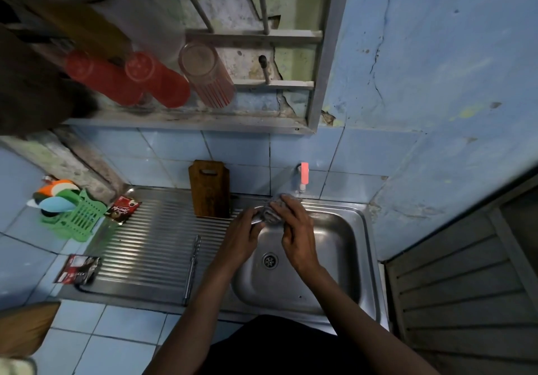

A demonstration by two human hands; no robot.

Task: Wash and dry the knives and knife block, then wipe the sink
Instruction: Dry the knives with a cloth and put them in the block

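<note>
A knife (pixel 191 268) lies lengthwise on the ribbed drainboard (pixel 151 243), near the sink basin's (pixel 343 246) left rim. Over the basin's far left corner both forearms converge: the left hand (pixel 240 239) pinches a metal piece (likely a knife, mostly hidden), while the right hand (pixel 294 229) curls its fingers over a grey scouring pad (pixel 270 210) against it. Behind, the wooden knife block (pixel 209 190) stands at the drainboard's back edge, left of the tap (pixel 302 176).

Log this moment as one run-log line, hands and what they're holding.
left hand: grips knife | right hand: presses scrubber on it | over sink | knife block: on drainboard
</note>
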